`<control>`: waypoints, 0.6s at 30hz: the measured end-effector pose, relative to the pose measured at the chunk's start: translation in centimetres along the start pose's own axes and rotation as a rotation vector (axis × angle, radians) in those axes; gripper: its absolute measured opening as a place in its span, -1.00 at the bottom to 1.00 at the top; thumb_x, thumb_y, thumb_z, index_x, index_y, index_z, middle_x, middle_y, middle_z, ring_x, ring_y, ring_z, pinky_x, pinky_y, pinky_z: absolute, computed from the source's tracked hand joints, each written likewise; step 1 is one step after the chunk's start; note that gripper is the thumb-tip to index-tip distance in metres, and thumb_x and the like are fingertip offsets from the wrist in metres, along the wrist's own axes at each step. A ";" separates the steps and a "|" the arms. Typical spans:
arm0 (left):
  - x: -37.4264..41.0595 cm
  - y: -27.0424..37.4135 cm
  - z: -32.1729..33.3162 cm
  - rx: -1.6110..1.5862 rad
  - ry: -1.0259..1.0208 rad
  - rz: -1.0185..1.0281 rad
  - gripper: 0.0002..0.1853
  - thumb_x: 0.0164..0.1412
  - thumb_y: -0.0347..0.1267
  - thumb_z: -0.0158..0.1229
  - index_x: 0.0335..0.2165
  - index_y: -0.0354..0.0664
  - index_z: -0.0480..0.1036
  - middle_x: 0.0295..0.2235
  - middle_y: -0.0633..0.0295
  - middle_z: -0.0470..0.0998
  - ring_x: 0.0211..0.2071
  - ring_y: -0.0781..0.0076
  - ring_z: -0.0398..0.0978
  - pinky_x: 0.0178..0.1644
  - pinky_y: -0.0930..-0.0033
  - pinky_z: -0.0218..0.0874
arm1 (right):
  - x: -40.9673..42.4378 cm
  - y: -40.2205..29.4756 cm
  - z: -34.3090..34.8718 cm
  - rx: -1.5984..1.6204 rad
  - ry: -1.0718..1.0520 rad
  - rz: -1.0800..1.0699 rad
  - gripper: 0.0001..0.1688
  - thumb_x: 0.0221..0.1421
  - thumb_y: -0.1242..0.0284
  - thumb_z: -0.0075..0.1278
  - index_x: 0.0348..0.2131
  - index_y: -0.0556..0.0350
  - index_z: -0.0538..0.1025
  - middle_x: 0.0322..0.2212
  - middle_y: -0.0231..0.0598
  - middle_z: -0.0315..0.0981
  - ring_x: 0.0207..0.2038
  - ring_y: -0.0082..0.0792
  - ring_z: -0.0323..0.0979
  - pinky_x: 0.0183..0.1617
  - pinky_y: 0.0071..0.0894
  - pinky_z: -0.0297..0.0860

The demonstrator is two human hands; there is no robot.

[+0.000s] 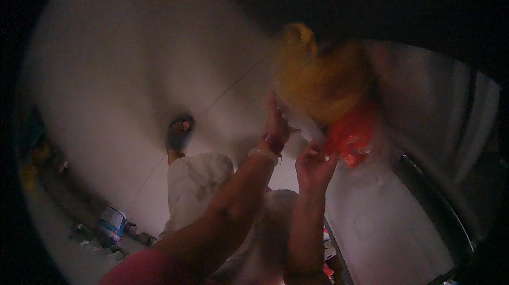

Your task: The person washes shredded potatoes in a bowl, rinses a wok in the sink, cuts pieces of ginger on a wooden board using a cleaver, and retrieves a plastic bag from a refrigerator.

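Observation:
The scene is dim and blurred. My left hand (pixel 277 128) is raised at the middle, its fingers beside a whitish strip of plastic (pixel 308 124); its grip on that is unclear. My right hand (pixel 316 162) has curled fingers pinched at the edge of a crumpled red plastic bag (pixel 354 134). Just beyond the red bag is a bulging yellow plastic bag (pixel 324 78) with a knotted or looped top. What the bags contain is hidden. A pale band circles my left wrist.
A pale surface (pixel 385 217) with a dark edge (pixel 437 201) lies to the right. My sandalled foot (pixel 180 130) stands on the light floor (pixel 119 98). At the lower left, a blue-and-white bucket (pixel 112 222) sits beside small clutter (pixel 93 245).

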State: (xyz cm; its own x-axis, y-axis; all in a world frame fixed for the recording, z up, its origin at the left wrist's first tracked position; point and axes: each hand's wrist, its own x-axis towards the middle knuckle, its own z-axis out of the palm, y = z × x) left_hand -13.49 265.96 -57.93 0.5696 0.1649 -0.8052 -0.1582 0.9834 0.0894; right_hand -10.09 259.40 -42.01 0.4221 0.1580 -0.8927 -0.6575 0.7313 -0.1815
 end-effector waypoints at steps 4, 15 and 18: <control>-2.1 2.6 4.1 0.117 -0.001 0.002 0.14 -0.04 0.50 -0.28 0.30 0.01 -0.18 0.33 0.15 -0.16 0.32 -0.06 -0.21 0.16 -0.52 -0.29 | -0.4 0.3 2.0 0.083 -0.025 -0.015 -0.75 0.11 0.24 0.04 -0.28 -0.02 0.50 -0.49 -0.41 0.43 -0.44 -0.51 0.38 -0.46 -0.59 0.40; -3.2 1.8 2.8 -0.051 0.087 -0.215 0.09 -0.01 0.42 -0.10 0.29 0.17 -0.30 0.32 0.21 -0.25 0.31 -0.11 -0.26 0.09 -0.53 -0.08 | -2.5 -0.8 5.7 0.151 0.007 0.046 -0.85 0.08 0.40 0.05 -0.36 0.06 0.42 -0.54 -0.45 0.36 -0.51 -0.65 0.30 -0.58 -0.66 0.32; -5.4 1.7 1.3 -0.077 -0.011 -0.201 0.08 -0.02 0.38 -0.02 0.26 0.20 -0.30 0.31 0.22 -0.24 0.30 -0.14 -0.23 0.08 -0.51 -0.04 | -4.7 0.2 5.7 0.147 0.059 0.006 -0.85 0.08 0.41 0.05 -0.37 0.07 0.41 -0.54 -0.45 0.35 -0.51 -0.64 0.28 -0.63 -0.72 0.26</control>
State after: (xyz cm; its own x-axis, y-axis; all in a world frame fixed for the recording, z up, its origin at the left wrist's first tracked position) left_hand -15.81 266.79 -52.68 0.6043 -0.0326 -0.7961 -0.1018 0.9878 -0.1177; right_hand -8.61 262.62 -35.50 0.3782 0.1270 -0.9170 -0.5596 0.8204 -0.1173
